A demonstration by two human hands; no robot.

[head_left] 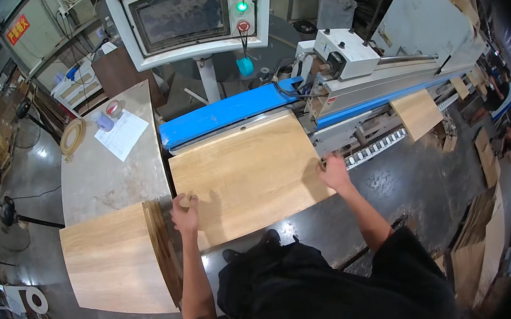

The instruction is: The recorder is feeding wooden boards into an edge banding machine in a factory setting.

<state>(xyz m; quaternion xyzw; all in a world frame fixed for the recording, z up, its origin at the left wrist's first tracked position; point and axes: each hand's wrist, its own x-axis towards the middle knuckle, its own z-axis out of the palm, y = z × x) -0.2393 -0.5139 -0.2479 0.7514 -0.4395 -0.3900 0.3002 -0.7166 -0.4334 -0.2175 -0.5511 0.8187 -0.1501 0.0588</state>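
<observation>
A light wood-grain board (250, 176) lies flat before me, its far edge along the blue guard (231, 110) of a machine. My left hand (185, 214) is at the board's left edge, fingers bent round it. On the opposite edge, my right hand (334, 173) grips with curled fingers, the thumb side toward the board. The undersides of both grips are hidden. To the left of my left arm, a stack of similar boards (109, 261) rests on the near end of a grey table (91, 184).
A control panel (189, 16) with a dark screen and a lit green button stands beyond the board. Rightward runs the long machine (398, 80) with a roller track (377, 149) and another board (417, 114). Paper (122, 135) and tape rolls lie on the table. Panels (476, 241) lean at right.
</observation>
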